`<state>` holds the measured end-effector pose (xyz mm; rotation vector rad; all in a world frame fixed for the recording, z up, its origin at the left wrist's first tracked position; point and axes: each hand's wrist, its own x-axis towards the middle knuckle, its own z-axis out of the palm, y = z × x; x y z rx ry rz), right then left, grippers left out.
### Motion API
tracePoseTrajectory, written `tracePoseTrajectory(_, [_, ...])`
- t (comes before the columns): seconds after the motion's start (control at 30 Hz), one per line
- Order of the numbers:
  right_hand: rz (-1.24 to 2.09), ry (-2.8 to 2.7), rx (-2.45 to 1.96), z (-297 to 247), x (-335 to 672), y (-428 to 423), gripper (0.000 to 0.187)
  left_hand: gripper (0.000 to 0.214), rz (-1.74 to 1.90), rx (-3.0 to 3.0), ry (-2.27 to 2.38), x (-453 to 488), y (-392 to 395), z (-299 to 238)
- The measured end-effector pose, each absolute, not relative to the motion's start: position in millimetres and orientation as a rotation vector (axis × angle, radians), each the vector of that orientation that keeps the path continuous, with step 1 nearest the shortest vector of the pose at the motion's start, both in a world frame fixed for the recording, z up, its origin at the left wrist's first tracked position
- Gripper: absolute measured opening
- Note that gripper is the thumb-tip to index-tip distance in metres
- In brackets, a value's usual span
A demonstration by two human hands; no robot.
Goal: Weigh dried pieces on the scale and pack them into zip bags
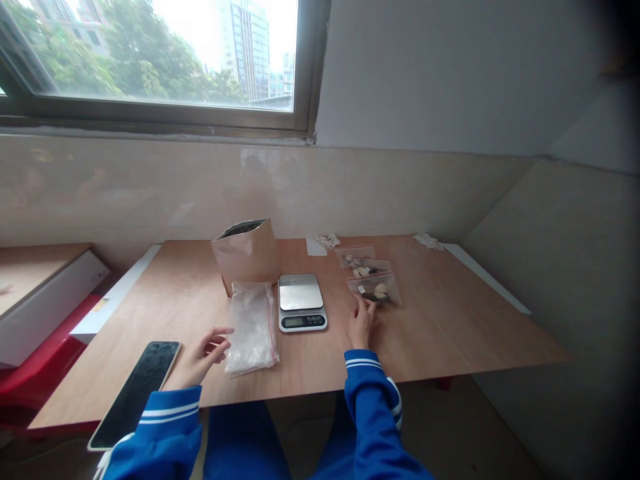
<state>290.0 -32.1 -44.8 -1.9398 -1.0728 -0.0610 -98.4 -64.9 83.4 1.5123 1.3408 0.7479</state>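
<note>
My left hand [204, 357] hovers with its fingers apart at the left edge of a stack of clear zip bags [247, 330]. At the lower left edge of a filled zip bag [390, 291] are the bent fingers of my right hand [361, 321], closed on that edge. Pale and dark pieces and a small white packet show inside this bag. Behind it lie a second filled zip bag [373, 268] and a third [354, 254], partly overlapping. Between my hands stands a digital kitchen scale [301, 293] with a bare steel plate.
A brown kraft pouch [250, 253] stands with its top open behind the clear bags. A phone [137, 393] overhangs the front left table edge. Crumpled tissue [329, 241] and a white paper [315, 247] lie near the wall, and another tissue [429, 241] sits farther right.
</note>
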Motion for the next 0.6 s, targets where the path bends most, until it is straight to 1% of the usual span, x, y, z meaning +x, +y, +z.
tracePoseTrajectory(0.1, [-0.052, -1.024, -1.903, -41, 289, -35, 0.042, 0.05, 0.649, 1.515, 1.377, -103, -67, 77])
tracePoseTrajectory(0.17, [-0.046, -0.997, -1.872, -37, 288, -36, 0.04, 0.052, 0.627, 1.542, 1.527, -106, -67, 69])
tracePoseTrajectory(0.27, [-0.068, -0.937, -1.825, -31, 286, -38, 0.036, 0.056, 0.762, 1.79, 1.811, -100, -69, 62])
tracePoseTrajectory(0.33, [-0.097, -0.902, -1.786, -26, 283, -41, 0.034, 0.057, 0.836, 2.007, 1.887, -88, -71, 65])
tracePoseTrajectory(0.4, [-0.126, -0.872, -1.73, -19, 281, -45, 0.032, 0.053, 0.809, 2.145, 1.839, -72, -75, 71])
tracePoseTrajectory(0.5, [-0.167, -0.841, -1.616, 4, 281, -52, 0.029, 0.044, 0.633, 2.22, 1.68, -46, -81, 72])
tracePoseTrajectory(0.53, [-0.179, -0.834, -1.566, 16, 281, -55, 0.028, 0.043, 0.575, 2.212, 1.647, -39, -82, 69])
tracePoseTrajectory(0.6, [-0.203, -0.785, -1.478, 45, 283, -59, 0.026, 0.05, 0.467, 2.208, 1.578, -27, -84, 55])
